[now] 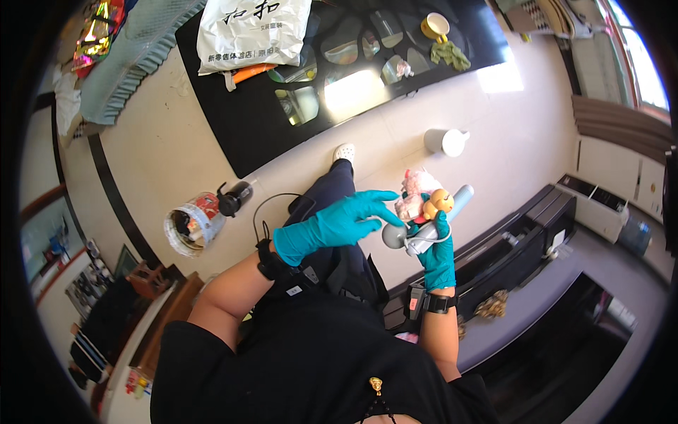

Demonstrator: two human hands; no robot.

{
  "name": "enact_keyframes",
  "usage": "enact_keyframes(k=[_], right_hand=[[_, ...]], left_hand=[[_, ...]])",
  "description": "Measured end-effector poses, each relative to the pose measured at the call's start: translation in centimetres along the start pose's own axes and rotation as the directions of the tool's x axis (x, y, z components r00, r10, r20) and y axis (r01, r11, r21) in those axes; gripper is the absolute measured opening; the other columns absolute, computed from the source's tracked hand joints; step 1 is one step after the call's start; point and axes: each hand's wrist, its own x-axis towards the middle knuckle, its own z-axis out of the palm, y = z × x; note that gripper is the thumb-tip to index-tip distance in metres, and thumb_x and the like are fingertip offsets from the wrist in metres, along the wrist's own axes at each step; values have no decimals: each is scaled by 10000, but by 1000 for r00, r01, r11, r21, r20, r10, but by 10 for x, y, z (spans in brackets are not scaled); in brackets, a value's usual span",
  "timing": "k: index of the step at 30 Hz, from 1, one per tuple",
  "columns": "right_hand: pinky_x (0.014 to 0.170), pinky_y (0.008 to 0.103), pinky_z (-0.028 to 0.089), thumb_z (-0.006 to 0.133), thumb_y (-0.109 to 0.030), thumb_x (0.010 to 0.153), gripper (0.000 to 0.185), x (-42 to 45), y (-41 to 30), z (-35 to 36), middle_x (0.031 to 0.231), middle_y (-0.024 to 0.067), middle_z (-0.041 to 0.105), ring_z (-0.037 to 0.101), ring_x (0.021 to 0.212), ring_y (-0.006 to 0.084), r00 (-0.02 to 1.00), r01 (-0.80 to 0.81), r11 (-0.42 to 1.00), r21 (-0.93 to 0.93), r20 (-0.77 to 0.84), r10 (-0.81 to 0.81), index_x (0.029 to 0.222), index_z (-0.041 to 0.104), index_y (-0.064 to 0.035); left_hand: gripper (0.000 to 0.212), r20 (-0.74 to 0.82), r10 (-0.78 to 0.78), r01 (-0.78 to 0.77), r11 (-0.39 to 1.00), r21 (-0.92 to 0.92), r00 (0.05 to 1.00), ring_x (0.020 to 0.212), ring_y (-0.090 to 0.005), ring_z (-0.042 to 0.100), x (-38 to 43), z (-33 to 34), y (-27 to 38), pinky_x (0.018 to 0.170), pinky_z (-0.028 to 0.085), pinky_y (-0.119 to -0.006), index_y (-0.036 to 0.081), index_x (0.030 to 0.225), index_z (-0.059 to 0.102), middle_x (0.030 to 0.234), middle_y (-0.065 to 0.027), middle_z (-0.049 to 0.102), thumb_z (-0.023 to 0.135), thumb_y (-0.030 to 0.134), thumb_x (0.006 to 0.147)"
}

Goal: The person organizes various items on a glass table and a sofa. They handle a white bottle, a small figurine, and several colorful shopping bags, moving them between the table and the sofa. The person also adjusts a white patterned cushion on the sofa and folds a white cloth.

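Observation:
My right hand (440, 257), in a teal glove, grips a bundle of small things. In it are a pink plush toy (416, 193), a yellow rounded toy figure (439, 203) and a pale blue-grey cylindrical object (460, 201) with a loop of cord. A grey ball (394, 236) is at the bundle's lower left; how it is joined on is hidden. My left hand (339, 222), also gloved in teal, reaches in from the left with fingers apart. Its fingertips are close to the plush toy and grey ball; whether they touch is unclear.
A black glass-topped table (228, 132) ahead bears a white plastic bag (254, 37), a yellow cup (437, 26) and a green cloth (450, 55). On the floor stand a white pitcher (445, 142), a dark lidded jug (235, 199) and a bin (193, 228). A dark cabinet (492, 254) is at right.

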Motion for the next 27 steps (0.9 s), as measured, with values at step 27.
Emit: enact_keyframes(k=[27], right_hand=[[709,249,492,706,-84,732,362,296,-179,-33,939,41,614,595,820,129,869,-347,-57,-936,-343,357,1055,554,-30]], left_hand=[[556,-822,-504,872,489,-19,265,739,-310,583,240,83,-403,630,486,-417,94,1217,420,846,-134,556,575,176,690]])
